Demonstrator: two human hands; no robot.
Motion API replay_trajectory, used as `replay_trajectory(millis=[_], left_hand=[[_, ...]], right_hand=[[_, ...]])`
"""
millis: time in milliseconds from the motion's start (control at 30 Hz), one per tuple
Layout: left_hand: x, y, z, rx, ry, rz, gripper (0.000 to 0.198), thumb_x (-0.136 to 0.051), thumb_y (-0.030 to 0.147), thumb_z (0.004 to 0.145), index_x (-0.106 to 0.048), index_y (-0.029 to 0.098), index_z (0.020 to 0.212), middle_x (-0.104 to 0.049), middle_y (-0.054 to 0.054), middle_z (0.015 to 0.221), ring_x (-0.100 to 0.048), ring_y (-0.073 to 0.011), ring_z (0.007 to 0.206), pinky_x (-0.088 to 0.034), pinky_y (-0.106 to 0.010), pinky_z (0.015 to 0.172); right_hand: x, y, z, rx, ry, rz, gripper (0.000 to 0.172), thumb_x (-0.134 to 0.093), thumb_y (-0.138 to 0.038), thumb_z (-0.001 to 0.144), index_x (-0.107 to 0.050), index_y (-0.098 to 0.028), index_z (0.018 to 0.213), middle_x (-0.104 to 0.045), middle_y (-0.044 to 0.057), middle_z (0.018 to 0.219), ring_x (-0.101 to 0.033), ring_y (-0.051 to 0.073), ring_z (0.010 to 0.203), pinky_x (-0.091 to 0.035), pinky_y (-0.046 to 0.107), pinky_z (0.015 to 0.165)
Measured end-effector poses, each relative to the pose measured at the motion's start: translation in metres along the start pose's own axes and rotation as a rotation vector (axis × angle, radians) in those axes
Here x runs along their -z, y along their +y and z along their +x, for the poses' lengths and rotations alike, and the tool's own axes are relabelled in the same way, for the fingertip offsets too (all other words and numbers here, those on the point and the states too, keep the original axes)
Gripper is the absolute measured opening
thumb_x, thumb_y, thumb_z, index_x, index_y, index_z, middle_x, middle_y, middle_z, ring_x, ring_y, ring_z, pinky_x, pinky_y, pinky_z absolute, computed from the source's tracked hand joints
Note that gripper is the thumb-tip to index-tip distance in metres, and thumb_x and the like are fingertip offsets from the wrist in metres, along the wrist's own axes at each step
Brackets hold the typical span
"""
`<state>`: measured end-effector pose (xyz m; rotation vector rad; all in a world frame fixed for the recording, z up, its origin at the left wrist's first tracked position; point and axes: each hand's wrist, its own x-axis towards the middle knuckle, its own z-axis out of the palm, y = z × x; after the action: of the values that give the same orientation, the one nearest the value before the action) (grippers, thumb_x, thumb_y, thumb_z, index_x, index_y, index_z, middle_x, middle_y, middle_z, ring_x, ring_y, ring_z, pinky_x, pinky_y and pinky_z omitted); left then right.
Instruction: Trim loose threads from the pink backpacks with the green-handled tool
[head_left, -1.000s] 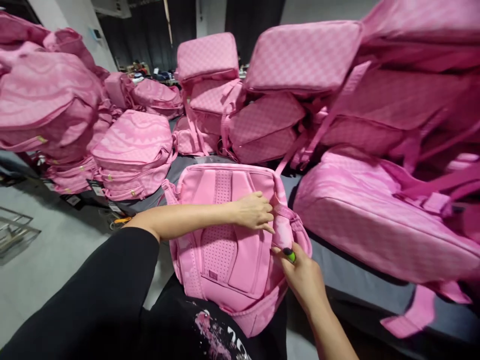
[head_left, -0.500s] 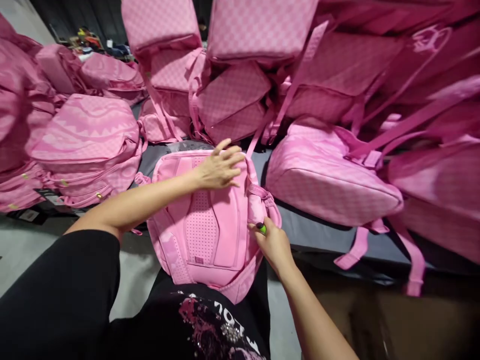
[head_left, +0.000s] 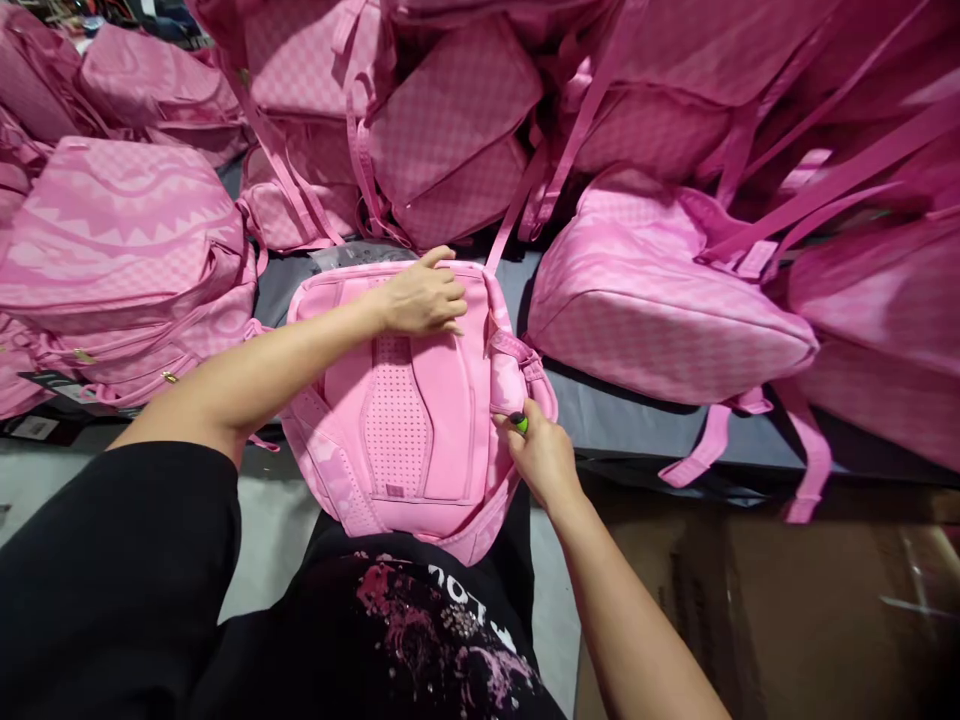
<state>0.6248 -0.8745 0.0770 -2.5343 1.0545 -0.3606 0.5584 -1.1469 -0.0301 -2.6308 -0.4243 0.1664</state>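
Note:
A pink backpack lies back-panel up on the dark table edge right in front of me, its mesh padding facing the camera. My left hand rests on the top of its back panel, fingers lying flat and slightly curled over the upper rim. My right hand grips the padded shoulder strap at the backpack's right side, thumb with a green nail pressed on it.
Piles of pink backpacks surround the spot: one with a jagged pattern at left, checkered ones behind, a large one at right with hanging straps. A dark table surface shows, with brown cardboard below right.
The view has tilted down. My left hand slid from the strap area up to the backpack's top and settled flat there. My right hand stays on the shoulder strap.

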Motion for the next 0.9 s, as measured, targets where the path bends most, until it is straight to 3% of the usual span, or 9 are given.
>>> replay_trajectory(millis=[167, 333, 433, 500, 567, 633, 733, 800, 900], left_hand=[[-0.002, 0.039, -0.003, 0.1, -0.004, -0.053, 0.047, -0.05, 0.061, 0.093, -0.07, 0.018, 0.093, -0.064, -0.007, 0.088, -0.056, -0.0258, 0.094, -0.032, -0.058, 0.111], [-0.01, 0.078, -0.007, 0.129, 0.066, -0.114, 0.041, -0.069, 0.056, 0.083, -0.069, 0.017, 0.097, -0.063, -0.006, 0.093, -0.054, -0.0246, 0.1, -0.028, -0.061, 0.118], [-0.014, 0.089, -0.006, 0.155, 0.064, -0.104, 0.032, -0.072, 0.043, 0.084, -0.069, 0.015, 0.1, -0.062, -0.005, 0.094, -0.055, -0.0243, 0.101, -0.027, -0.065, 0.119], [-0.014, 0.094, -0.005, 0.167, 0.068, -0.109, 0.026, -0.071, 0.036, 0.084, -0.068, 0.016, 0.1, -0.061, -0.004, 0.092, -0.055, -0.0241, 0.101, -0.026, -0.066, 0.119], [-0.013, 0.098, -0.005, 0.172, 0.074, -0.12, 0.017, -0.066, 0.029, 0.087, -0.069, 0.017, 0.098, -0.06, -0.003, 0.088, -0.056, -0.0234, 0.1, -0.025, -0.066, 0.12], [-0.012, 0.101, -0.007, 0.163, 0.076, -0.134, 0.015, -0.056, 0.023, 0.092, -0.07, 0.017, 0.096, -0.059, -0.002, 0.084, -0.056, -0.0224, 0.098, -0.024, -0.065, 0.121], [-0.013, 0.106, -0.009, 0.166, 0.102, -0.145, 0.027, -0.043, 0.017, 0.097, -0.07, 0.018, 0.095, -0.058, -0.002, 0.081, -0.055, -0.021, 0.098, -0.021, -0.064, 0.122], [-0.016, 0.109, -0.01, 0.19, 0.12, -0.148, 0.03, -0.041, 0.015, 0.097, -0.07, 0.018, 0.093, -0.056, -0.001, 0.08, -0.055, -0.0203, 0.098, -0.02, -0.063, 0.122], [-0.02, 0.112, -0.012, 0.203, 0.142, -0.18, 0.032, -0.039, 0.015, 0.097, -0.07, 0.017, 0.087, -0.054, -0.001, 0.079, -0.054, -0.0194, 0.097, -0.019, -0.062, 0.122]], right_hand=[[0.014, 0.002, 0.004, -0.053, -0.071, 0.04, 0.023, -0.061, -0.037, 0.091, -0.066, -0.019, 0.103, -0.072, 0.011, 0.084, -0.067, 0.028, 0.078, -0.037, 0.03, 0.062], [0.051, -0.007, -0.012, -0.001, 0.198, 0.45, 0.048, -0.061, -0.063, 0.086, -0.068, -0.021, 0.108, -0.074, 0.011, 0.102, -0.069, 0.028, 0.091, -0.051, 0.036, 0.076], [0.066, -0.016, -0.014, 0.031, 0.192, 0.817, 0.075, -0.048, -0.086, 0.081, -0.068, -0.019, 0.108, -0.073, 0.009, 0.082, -0.068, 0.022, 0.068, -0.051, 0.031, 0.059], [0.065, -0.019, -0.011, -0.017, 0.088, 0.934, 0.092, -0.036, -0.097, 0.074, -0.07, -0.015, 0.099, -0.061, 0.004, 0.053, -0.055, 0.017, 0.042, -0.038, 0.025, 0.04], [0.055, -0.02, -0.008, -0.068, 0.049, 0.993, 0.098, -0.031, -0.1, 0.071, -0.071, -0.014, 0.094, -0.052, 0.001, 0.042, -0.046, 0.014, 0.033, -0.03, 0.024, 0.035], [0.04, -0.019, -0.006, -0.056, 0.097, 1.067, 0.091, -0.041, -0.096, 0.074, -0.07, -0.014, 0.101, -0.062, 0.003, 0.054, -0.056, 0.016, 0.042, -0.04, 0.025, 0.04], [0.02, -0.019, -0.006, -0.001, 0.157, 1.109, 0.064, -0.071, -0.073, 0.074, -0.068, -0.018, 0.107, -0.074, 0.006, 0.084, -0.07, 0.02, 0.069, -0.055, 0.032, 0.062], [0.011, -0.019, -0.006, -0.01, 0.219, 1.056, 0.046, -0.081, -0.056, 0.072, -0.068, -0.019, 0.098, -0.072, 0.002, 0.082, -0.068, 0.018, 0.069, -0.054, 0.031, 0.064], [0.004, -0.023, -0.005, -0.039, 0.349, 0.958, 0.029, -0.075, -0.046, 0.076, -0.065, -0.019, 0.08, -0.063, -0.002, 0.063, -0.058, 0.013, 0.055, -0.046, 0.026, 0.054]])
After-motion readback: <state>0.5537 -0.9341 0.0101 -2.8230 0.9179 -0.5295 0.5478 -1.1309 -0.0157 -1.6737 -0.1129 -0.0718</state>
